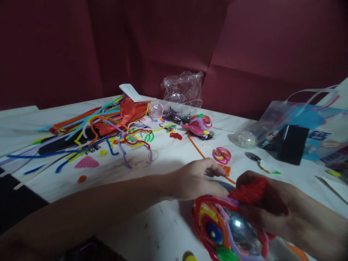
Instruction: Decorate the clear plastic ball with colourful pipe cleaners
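Near the bottom right lies a clear ball covered with coloured fuzzy strips (pixel 225 232), with a blue eye shape, a green patch and a bare shiny area. My left hand (pixel 199 180) rests along its upper edge, thumb against the ball and fingers curled behind it. A red coiled fuzzy piece (pixel 251 190) is pinched in my right hand (pixel 274 206) against the ball's upper right side. An orange fuzzy strip (pixel 197 147) runs across the table towards both hands.
Many fuzzy strips (pixel 103 119) lie at the left around a red wrapper (pixel 133 110). A decorated ball (pixel 200 124) and clear plastic bag (pixel 182 90) stand behind. Further right are a pink coiled piece (pixel 222 156), clear dome (pixel 244 139), black phone-like object (pixel 293 144) and printed bag (pixel 323 123).
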Tool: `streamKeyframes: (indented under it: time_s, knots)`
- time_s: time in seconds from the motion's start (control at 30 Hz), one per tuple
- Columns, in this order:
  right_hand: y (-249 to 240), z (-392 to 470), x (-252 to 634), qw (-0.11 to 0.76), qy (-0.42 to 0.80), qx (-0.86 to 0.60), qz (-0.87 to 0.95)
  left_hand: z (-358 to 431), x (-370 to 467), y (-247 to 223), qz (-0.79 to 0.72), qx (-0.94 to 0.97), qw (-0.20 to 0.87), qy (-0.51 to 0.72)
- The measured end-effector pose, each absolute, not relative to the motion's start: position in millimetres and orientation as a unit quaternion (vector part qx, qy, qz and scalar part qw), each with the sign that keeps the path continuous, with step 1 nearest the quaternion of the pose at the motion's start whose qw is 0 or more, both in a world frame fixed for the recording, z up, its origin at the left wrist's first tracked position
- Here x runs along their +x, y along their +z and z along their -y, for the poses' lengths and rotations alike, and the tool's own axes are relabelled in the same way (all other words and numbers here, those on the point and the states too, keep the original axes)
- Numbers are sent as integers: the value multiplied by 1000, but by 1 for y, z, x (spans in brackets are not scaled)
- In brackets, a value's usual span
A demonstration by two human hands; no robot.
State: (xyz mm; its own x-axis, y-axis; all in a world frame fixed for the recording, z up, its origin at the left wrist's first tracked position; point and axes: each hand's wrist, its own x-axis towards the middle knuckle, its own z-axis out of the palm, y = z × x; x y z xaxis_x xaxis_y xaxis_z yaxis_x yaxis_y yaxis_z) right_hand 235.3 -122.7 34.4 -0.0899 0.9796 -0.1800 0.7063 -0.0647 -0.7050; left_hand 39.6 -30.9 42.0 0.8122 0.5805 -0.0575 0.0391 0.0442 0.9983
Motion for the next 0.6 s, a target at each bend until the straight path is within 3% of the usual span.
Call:
streamKeyframes:
  time_s: [0.1, 0.4, 0.6]
  knots:
    - [32, 124, 238, 213, 351, -642, 648, 30, 36, 51, -252, 705, 623, 225]
    - [21, 124, 250, 247, 362, -613, 657, 32, 17, 71, -209, 858, 460, 96]
    - [19, 125, 245, 260, 296, -651, 649, 38, 15, 72, -193, 900, 363, 144]
